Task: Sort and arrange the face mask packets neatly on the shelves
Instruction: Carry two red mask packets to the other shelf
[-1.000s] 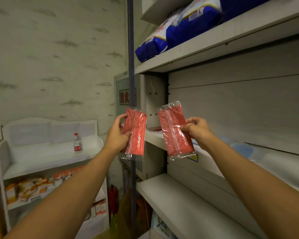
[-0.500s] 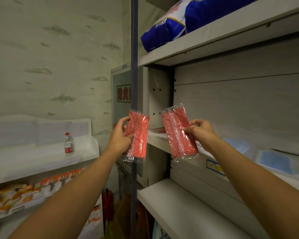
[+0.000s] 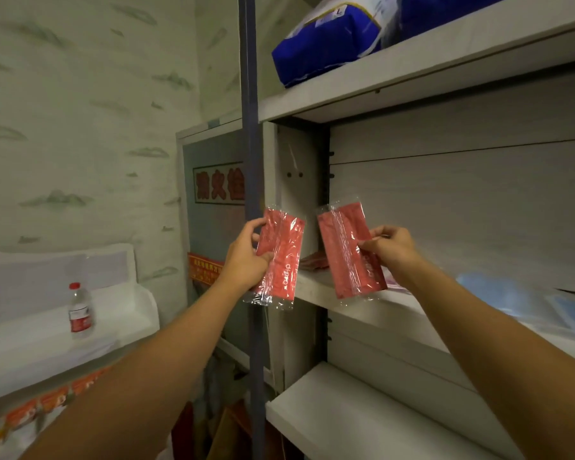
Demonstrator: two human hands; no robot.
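The left hand (image 3: 243, 260) holds a flat red face mask packet in clear crinkly plastic wrap (image 3: 278, 260), its fingers (image 3: 259, 225) curled round the packet's left long edge, just off the left end of the pale grey middle shelf (image 3: 316, 290). The right hand (image 3: 390, 249) pinches a second red plastic-wrapped mask packet (image 3: 347, 252) by its right edge, upright over that shelf's front edge. More red packets (image 3: 314, 260) lie at the shelf's left end behind them; pale blue mask packets (image 3: 498, 290) lie further right.

Risks, as I judge them: the slick wrap could slip from the light right-hand pinch and drop to the white lower shelf (image 3: 346, 413). Set down carelessly, either packet could skew the red pile or stray toward the blue ones, undoing the sorting.
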